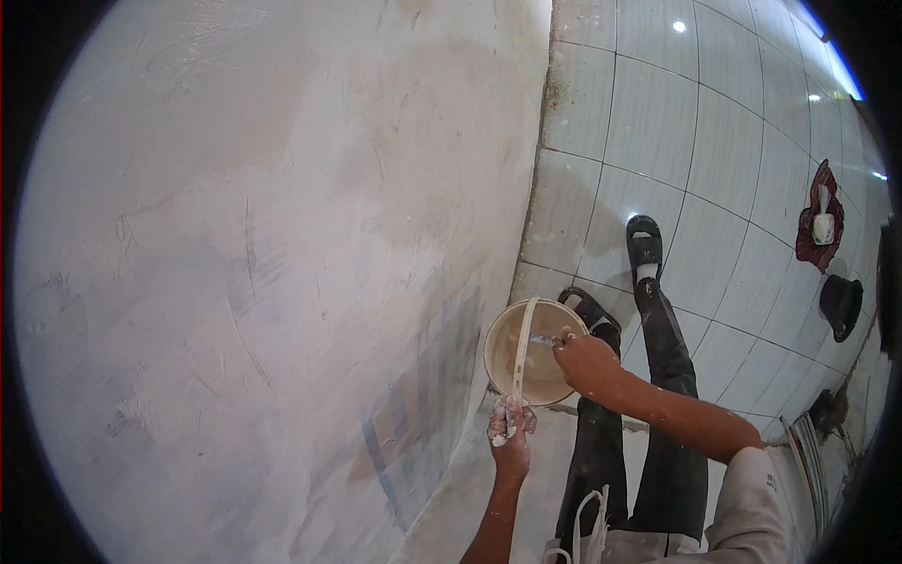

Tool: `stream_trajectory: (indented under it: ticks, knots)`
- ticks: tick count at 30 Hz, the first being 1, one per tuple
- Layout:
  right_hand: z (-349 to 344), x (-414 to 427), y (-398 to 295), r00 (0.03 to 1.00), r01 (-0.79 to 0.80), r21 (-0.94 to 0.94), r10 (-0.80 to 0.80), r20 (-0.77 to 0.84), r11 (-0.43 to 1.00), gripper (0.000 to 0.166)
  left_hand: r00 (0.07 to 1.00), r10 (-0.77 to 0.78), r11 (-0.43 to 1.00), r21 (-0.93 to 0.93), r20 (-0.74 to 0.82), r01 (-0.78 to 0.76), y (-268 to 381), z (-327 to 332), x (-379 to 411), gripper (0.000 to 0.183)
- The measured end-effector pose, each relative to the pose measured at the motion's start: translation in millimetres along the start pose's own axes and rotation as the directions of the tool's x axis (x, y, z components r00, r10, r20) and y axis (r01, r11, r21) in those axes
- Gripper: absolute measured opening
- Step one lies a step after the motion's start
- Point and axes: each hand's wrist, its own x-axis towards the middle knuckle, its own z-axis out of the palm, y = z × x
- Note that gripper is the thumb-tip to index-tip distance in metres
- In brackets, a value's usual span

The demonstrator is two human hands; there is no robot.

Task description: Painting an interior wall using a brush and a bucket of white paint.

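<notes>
A round, cream-coloured plastic bucket (496,366) hangs in front of me beside the plastered wall (296,211). My left hand (511,426), smeared with white paste, is closed on the near end of the bucket's flat plastic handle (522,352), which arches over the opening. Over the right part of the rim, my right hand (581,352) grips a small tool (541,340) that reaches into the bucket under the handle. Its kind is hard to tell, and my fingers hide its near end. The inside of the bucket looks pale and smeared.
Tiled floor (645,113) runs along the wall's base. My feet in black sandals (644,236) stand on it. To the right lie a dark red cloth or bag (807,236) with a whitish object (823,227) on it, and a black container (840,307). Long thin strips (807,465) lie at lower right.
</notes>
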Motion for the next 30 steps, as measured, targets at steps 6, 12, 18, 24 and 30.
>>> stream_trajectory:
  ticks: [6, 12, 18, 24, 30]
  knots:
    - [-57.8, -43.5, 44.8, 0.965, 0.258, 0.335, -0.224, -0.136, 0.906, 0.024, 0.992, -0.095, 0.933, -0.356, -0.082, 0.06, -15.7, -31.1, -17.9, 0.011]
    - [-113.8, -62.4, 57.8, 0.99, -0.136, 0.736, 0.119, 0.076, 0.664, 0.029, 0.937, -0.136, 0.913, -0.407, -0.32, -0.006, 8.6, -6.4, -26.6, 0.012]
    - [-103.6, -14.8, 18.6, 0.973, 0.184, 0.77, 0.0, -0.232, 0.611, 0.033, 0.983, 0.009, 0.922, -0.378, -0.183, -0.079, -5.5, -28.2, -25.2, 0.008]
    - [-79.2, 46.0, -16.0, 0.733, 0.539, 0.606, 0.03, -0.68, 0.585, 0.028, 0.982, 0.013, 0.918, -0.388, -0.187, -0.086, -5.0, -27.4, -28.7, 0.009]
    - [-32.5, 100.2, 41.7, 0.797, 0.3, 0.7, 0.233, -0.557, 0.648, 0.025, 0.974, -0.055, 0.909, -0.414, -0.221, -0.043, -22.4, -35.2, -32.5, 0.009]
